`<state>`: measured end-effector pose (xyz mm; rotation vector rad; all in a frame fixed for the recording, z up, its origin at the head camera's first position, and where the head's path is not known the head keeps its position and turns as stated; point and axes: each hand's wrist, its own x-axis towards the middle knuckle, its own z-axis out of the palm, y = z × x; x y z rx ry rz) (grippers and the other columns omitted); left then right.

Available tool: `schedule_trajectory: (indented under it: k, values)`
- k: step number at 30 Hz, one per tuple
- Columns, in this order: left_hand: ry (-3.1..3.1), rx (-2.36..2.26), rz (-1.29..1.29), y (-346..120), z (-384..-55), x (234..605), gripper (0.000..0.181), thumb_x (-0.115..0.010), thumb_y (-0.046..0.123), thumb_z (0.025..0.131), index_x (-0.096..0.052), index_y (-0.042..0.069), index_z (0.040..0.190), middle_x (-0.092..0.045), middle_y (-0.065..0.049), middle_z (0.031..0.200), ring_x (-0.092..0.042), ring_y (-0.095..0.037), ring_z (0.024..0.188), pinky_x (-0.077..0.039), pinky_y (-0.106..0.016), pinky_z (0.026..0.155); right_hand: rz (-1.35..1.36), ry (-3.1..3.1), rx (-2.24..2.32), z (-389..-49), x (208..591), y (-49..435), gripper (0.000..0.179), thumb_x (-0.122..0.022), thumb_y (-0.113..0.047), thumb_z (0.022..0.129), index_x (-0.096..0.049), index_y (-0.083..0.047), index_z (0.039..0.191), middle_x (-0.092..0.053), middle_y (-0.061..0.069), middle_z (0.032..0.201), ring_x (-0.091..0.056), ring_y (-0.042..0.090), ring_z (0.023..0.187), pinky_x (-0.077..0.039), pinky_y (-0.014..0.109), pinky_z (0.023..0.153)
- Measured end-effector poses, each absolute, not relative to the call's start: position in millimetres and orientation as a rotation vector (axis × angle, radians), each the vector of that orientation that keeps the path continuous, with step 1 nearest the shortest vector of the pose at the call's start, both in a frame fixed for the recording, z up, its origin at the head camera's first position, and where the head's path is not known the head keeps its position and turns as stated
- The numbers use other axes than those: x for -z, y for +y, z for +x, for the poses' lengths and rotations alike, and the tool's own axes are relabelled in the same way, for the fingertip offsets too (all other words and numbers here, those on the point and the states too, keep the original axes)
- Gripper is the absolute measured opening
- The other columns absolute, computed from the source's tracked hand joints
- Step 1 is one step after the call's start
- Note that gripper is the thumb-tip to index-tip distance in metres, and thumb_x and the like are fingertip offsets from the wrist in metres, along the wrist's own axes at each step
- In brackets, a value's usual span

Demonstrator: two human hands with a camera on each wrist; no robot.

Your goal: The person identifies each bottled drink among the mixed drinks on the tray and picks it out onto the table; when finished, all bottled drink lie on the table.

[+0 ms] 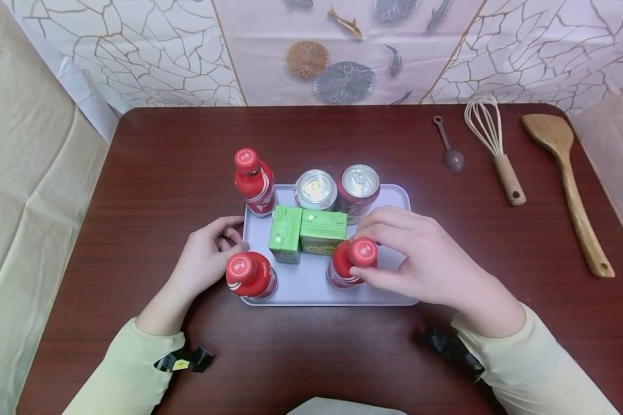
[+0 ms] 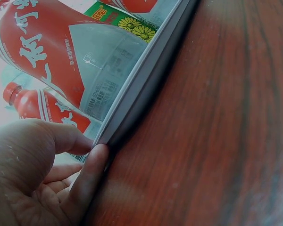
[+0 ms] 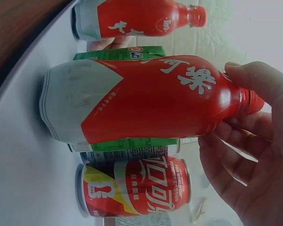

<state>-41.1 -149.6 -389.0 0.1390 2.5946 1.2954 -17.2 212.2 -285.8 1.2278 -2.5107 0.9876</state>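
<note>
A pale lavender tray [image 1: 301, 288] holds several drinks. My left hand [image 1: 205, 253] is at its left side, and in the left wrist view thumb and finger pinch the rim [image 2: 125, 94]. With my right hand [image 1: 420, 251] I grip a red-capped plastic bottle [image 3: 155, 101] by its neck and shoulder, upright at the tray's right front. A matching bottle [image 1: 254, 279] stands at the front left corner, and a third bottle [image 1: 256, 187] at the back left. Two green drink cartons [image 1: 286, 227] stand side by side in the middle. Behind them are two cans [image 1: 315, 189].
Right of the tray on the dark wood table [image 1: 161, 167] lie a small measuring spoon [image 1: 449, 147], a whisk [image 1: 498, 153] and a wooden spatula [image 1: 571, 178]. A patterned cloth [image 1: 342, 52] hangs behind the table's far edge.
</note>
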Motion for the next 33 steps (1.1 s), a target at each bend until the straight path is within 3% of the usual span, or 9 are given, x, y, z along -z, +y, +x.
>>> schedule_trajectory:
  k: [5, 23, 33]
  values:
    - [2.600, -1.294, 0.140, -149.6, -41.5, 389.3, 0.058, -0.077, 0.021, 0.089, -0.058, 0.011, 0.143, -0.066, -0.009, 0.101, -0.063, -0.021, 0.070, -0.055, -0.025, 0.064, 1.209, -2.496, -0.981, -17.8, 283.1, 213.4, 0.023, -0.076, -0.034, 0.091, -0.076, -0.015, 0.103, -0.071, -0.003, 0.102, -0.064, 0.013, 0.094, -0.052, 0.025, 0.084]
    - [2.606, -1.293, 0.149, -149.4, -41.3, 390.6, 0.055, -0.076, 0.018, 0.090, -0.059, 0.009, 0.141, -0.066, -0.009, 0.100, -0.062, -0.021, 0.070, -0.053, -0.025, 0.063, 1.160, -2.493, -0.882, -21.2, 278.2, 222.1, 0.026, -0.086, -0.024, 0.077, -0.076, -0.016, 0.100, -0.070, -0.006, 0.098, -0.061, 0.008, 0.089, -0.050, 0.021, 0.079]
    - [2.618, -1.285, 0.165, -148.0, -41.9, 389.6, 0.051, -0.074, 0.015, 0.090, -0.061, 0.009, 0.140, -0.066, -0.009, 0.098, -0.062, -0.021, 0.070, -0.052, -0.026, 0.062, 1.125, -2.499, -0.842, -21.3, 276.3, 225.0, 0.025, -0.086, -0.024, 0.075, -0.076, -0.014, 0.096, -0.069, -0.006, 0.097, -0.061, 0.008, 0.088, -0.049, 0.019, 0.079]
